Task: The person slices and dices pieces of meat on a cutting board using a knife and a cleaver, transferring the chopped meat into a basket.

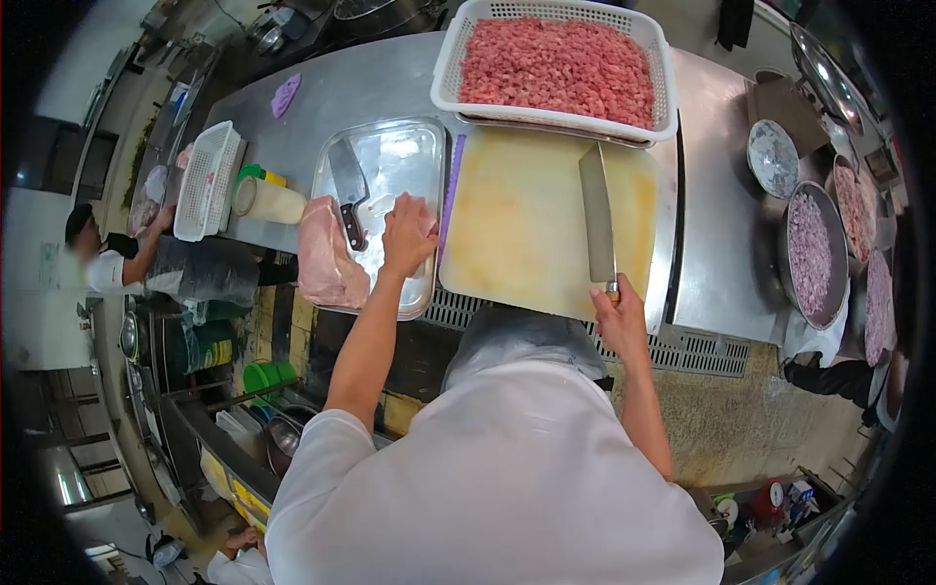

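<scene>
My right hand [621,310] is closed around the handle of a long, wide-bladed knife [597,214]. Its blade lies over the right part of the yellowed white cutting board [526,219], pointing away from me. My left hand [406,239] reaches into the metal tray [390,141] left of the board, its fingers curled over a small piece of pink meat [417,205], mostly covered by the hand. Also in the tray are a large slab of raw meat [330,258] at the left and a second, black-handled knife [348,175] whose handle rests against the slab.
A white perforated basket [444,73] heaped with diced meat stands behind the board. To the left are a plastic container [278,205], a white basket [200,195] and a purple cloth [286,96]. Bowls of chopped onion [811,253] stand right. Another person [122,263] works at far left.
</scene>
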The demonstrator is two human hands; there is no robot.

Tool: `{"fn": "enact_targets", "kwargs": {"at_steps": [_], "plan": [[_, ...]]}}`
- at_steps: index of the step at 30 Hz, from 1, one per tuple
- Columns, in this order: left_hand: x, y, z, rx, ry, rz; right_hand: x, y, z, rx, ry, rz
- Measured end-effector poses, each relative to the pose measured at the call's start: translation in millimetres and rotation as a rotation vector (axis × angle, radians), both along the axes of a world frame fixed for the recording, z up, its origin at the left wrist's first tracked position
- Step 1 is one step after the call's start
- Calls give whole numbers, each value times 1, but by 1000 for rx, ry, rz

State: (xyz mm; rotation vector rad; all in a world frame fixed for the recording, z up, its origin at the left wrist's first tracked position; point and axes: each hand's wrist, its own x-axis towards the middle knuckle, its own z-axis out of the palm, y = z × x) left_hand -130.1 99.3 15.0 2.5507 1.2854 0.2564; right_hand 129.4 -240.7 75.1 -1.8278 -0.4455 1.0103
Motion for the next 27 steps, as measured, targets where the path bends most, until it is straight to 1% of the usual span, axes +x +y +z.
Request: {"fn": "enact_targets", "kwargs": {"at_steps": [2, 3, 5, 7, 10, 12, 13, 14, 15, 16, 17, 18, 20, 21, 23, 24, 25, 27], "plan": [[3, 16, 7, -95, -33, 124, 0, 0, -3, 8, -2, -12], [1, 29, -10, -60, -29, 200, -2, -1, -2, 12, -4, -27], [-3, 50, -30, -54, -38, 191, 0, 0, 6, 20, 2, -10], [-1, 53, -18, -86, -39, 204, 1, 0, 2, 20, -15, -5], [-15, 70, -15, -263, -270, 183, 0, 3, 3, 15, -4, 1], [-16, 71, -12, -663, -670, 216, -1, 2, 5, 36, 35, -14], [-12, 64, -2, -858, -842, 233, -5, 4, 10, -5, 26, -58], [-5, 56, 6, -1061, -1007, 250, -5, 4, 10, 0, -8, -12], [9, 43, 11, -980, -875, 163, -5, 4, 8, 2, -42, 30], [26, 30, 10, -931, -736, 255, -5, 2, 4, -2, -73, 70], [39, 23, 11, -820, -650, 245, -5, 1, -5, -8, -195, 111], [49, 16, 11, -712, -567, 235, -8, -1, 1, 15, -84, 59], [68, 5, 28, -665, -583, 206, -15, 5, 19, 73, 126, -38], [74, 3, 29, -234, -319, 59, -12, 4, 21, -10, 100, -7], [86, 3, 10, 136, -359, -229, -10, 1, 1, -25, -38, -3], [93, 1, 9, 326, -379, -372, -11, 3, 2, -30, -107, 0], [100, -10, 4, 136, -418, -361, -11, 1, 4, -51, -66, 14], [116, -26, -8, 152, -452, -367, -18, -1, 13, -98, 24, 47]]}}
